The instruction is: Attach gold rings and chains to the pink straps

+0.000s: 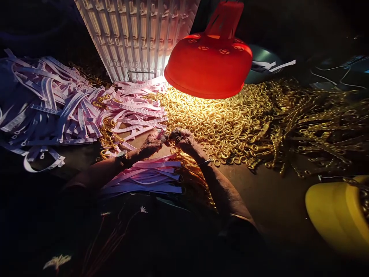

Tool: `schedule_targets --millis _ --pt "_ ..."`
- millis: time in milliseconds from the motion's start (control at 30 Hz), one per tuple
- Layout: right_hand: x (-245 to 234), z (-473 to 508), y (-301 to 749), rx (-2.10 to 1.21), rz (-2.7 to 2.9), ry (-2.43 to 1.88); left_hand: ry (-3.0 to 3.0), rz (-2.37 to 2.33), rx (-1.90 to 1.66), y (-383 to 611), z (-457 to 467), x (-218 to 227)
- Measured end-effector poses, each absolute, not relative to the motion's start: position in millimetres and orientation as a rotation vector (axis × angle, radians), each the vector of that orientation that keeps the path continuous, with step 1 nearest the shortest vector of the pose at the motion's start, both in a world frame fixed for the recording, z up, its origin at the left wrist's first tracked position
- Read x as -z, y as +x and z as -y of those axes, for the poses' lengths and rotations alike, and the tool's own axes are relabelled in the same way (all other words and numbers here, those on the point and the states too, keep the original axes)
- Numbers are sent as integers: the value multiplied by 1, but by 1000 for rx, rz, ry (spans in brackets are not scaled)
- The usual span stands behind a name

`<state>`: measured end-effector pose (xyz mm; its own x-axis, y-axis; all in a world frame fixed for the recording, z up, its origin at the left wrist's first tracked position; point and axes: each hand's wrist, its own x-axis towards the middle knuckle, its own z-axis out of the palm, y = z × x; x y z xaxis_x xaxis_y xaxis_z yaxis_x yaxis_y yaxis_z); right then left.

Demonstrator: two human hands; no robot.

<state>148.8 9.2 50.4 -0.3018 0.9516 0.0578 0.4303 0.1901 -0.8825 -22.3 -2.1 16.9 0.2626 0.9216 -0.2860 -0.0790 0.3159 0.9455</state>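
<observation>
Golden rings: I am watching a broad heap of brass rings [213, 123] lying on the dark surface [268, 200], its near edge sitting just beside the right hand.

Left hand [151, 143]: It is curling closed with the knuckles facing up, the wrist angling inward from a forearm that is crossing from the lower left and wearing a wristwatch [121, 154].

Right hand [186, 141]: It is clenching in the same way, its forearm rising from the bottom centre and carrying a thin metal bangle [204, 162] at the wrist.

Between the hands: The fingertips are nearly meeting around a small dark piece [165, 137], but I cannot tell what it is or which hand is gripping it.

Pink strips: Long marked plastic strips [138, 111] are fanning out beyond the left hand, more are lying under both forearms [144, 177], and a bluish-lit mass of strips [43, 104] is spreading to the left.

Brass chains: Tangled lengths of brass chain [311, 123] are stretching away to the right of the rings.

Red shade: A red dome lamp shade [209, 65] is hanging over the rings and throwing light onto them.

Yellow tub: A yellow plastic tub [337, 215] is sitting at the lower right.

White crate: A slatted white crate [135, 34] is standing behind the strips.
</observation>
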Motion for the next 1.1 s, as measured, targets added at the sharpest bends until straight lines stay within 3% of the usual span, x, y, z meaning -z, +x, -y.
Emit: schedule_targets --millis 233,433,700,867,1000,1100 --pt "-35 -5 147 -1036 1767 -1274 999 -1164 -825 -21 5 -24" --pt "-31 0 143 -1226 1693 -1242 1033 -1141 -784 -21 3 -31" --pt "-17 -4 140 -672 1725 -1296 983 -1007 -737 -21 -16 -31" --pt "-13 -5 143 -593 1821 -1260 855 -897 -596 -25 -21 -26" --pt "-20 -16 144 -739 1610 -1250 767 -898 -641 -15 -25 -24" --pt "-31 -35 156 -1084 1308 -1162 753 -869 -839 -5 -26 -18"
